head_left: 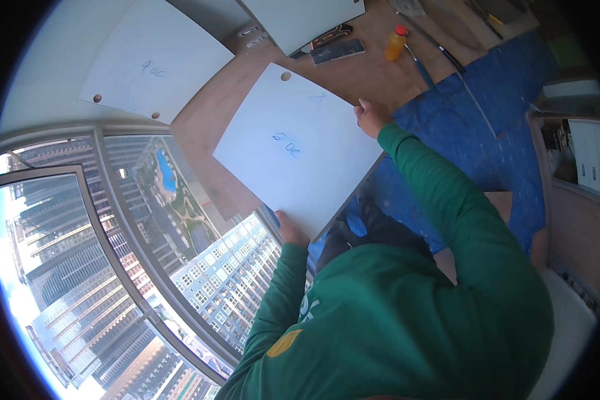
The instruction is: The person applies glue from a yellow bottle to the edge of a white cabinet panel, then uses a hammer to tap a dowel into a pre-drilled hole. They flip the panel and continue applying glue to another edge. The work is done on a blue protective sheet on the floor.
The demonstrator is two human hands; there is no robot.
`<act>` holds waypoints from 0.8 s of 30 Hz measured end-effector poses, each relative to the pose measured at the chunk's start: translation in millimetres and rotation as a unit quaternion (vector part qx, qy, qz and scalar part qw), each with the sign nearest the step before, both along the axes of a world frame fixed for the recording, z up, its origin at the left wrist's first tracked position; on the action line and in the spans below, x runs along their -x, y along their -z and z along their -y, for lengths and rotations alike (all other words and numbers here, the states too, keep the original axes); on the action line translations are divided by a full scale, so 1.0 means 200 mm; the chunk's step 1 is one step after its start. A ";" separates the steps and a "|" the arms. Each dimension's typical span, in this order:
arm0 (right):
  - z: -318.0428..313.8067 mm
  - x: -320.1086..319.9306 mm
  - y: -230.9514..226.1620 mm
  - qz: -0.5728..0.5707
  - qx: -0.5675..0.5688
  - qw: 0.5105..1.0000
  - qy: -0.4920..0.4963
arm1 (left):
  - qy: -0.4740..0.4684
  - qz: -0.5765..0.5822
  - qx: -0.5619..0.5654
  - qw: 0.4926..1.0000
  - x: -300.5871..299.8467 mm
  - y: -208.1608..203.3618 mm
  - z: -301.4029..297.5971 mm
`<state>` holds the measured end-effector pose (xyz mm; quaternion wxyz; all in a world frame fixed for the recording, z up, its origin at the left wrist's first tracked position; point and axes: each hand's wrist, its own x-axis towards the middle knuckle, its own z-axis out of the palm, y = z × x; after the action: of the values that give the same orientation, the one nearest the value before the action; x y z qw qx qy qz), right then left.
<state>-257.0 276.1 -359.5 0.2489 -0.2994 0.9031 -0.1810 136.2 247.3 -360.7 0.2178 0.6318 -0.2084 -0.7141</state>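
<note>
A white cabinet panel (273,180) with blue handwriting and one round hole near its far corner is tilted in front of me, held between both hands. At its near left corner, my left hand (291,229) is closed on the edge, the fingers mostly hidden under the board. My right hand (373,117) grips the right edge near the far right corner, with the arm stretched out. Most of the panel's face is visible; its underside is hidden.
Another marked white panel (167,50) stands at the far left by the window (147,267). Beyond my panel are a third white panel (307,17), a dark flat case (338,51), an orange bottle (395,47) and hand tools. Blue sheeting (473,127) covers floor at right.
</note>
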 end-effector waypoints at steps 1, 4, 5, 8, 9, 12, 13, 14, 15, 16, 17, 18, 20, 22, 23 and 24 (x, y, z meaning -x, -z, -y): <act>-0.11 -0.01 0.00 -0.042 0.061 0.997 0.033 | -0.001 -0.014 0.002 1.000 -0.01 0.05 -0.02; -0.50 -0.05 0.10 -0.065 0.170 0.963 0.201 | -0.003 -0.036 0.001 0.999 0.03 0.20 -0.08; -0.60 -0.10 0.20 -0.002 0.156 0.940 0.303 | -0.003 -0.030 -0.002 1.000 0.07 0.23 -0.11; -0.66 -0.29 0.11 0.405 0.136 0.802 0.418 | -0.009 -0.015 -0.011 1.000 0.15 0.27 -0.16; -0.67 -0.33 0.18 0.463 0.116 0.791 0.383 | -0.005 -0.008 -0.018 1.000 0.18 0.28 -0.18; -0.57 -0.44 0.26 0.512 0.174 0.738 0.404 | -0.009 -0.038 -0.043 0.998 0.18 0.35 -0.17; -0.52 -0.45 0.29 0.490 0.184 0.738 0.426 | 0.002 -0.041 -0.053 0.998 0.19 0.33 -0.17; -0.49 -0.45 0.32 0.468 0.193 0.737 0.448 | 0.013 -0.045 -0.062 0.997 0.20 0.32 -0.16; -0.48 -0.45 0.32 0.458 0.198 0.738 0.455 | 0.018 -0.046 -0.071 0.996 0.18 0.30 -0.16; -0.47 -0.44 0.32 0.447 0.203 0.738 0.463 | 0.062 -0.037 -0.091 0.993 0.15 0.28 -0.14; -0.47 -0.43 0.32 0.436 0.208 0.739 0.469 | 0.105 -0.028 -0.112 0.988 0.12 0.26 -0.12; -0.46 -0.42 0.37 0.425 0.206 0.752 0.460 | 0.147 -0.017 -0.130 0.980 0.09 0.23 -0.10; -0.44 -0.37 0.52 0.396 0.207 0.776 0.446 | 0.240 0.117 -0.110 0.957 0.05 0.27 -0.06; -0.44 -0.35 0.57 0.395 0.216 0.762 0.465 | 0.320 0.248 0.002 0.914 0.05 0.26 -0.05; -0.44 -0.34 0.59 0.394 0.222 0.754 0.476 | 0.356 0.256 0.107 0.892 0.06 0.26 -0.03; -0.44 -0.34 0.60 0.398 0.231 0.753 0.469 | 0.384 0.261 0.207 0.861 0.09 0.21 -0.02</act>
<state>-188.7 364.4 -479.0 0.3930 0.2129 0.6800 -0.5813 118.4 251.9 -402.5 -0.0102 0.6050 -0.6269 -0.4908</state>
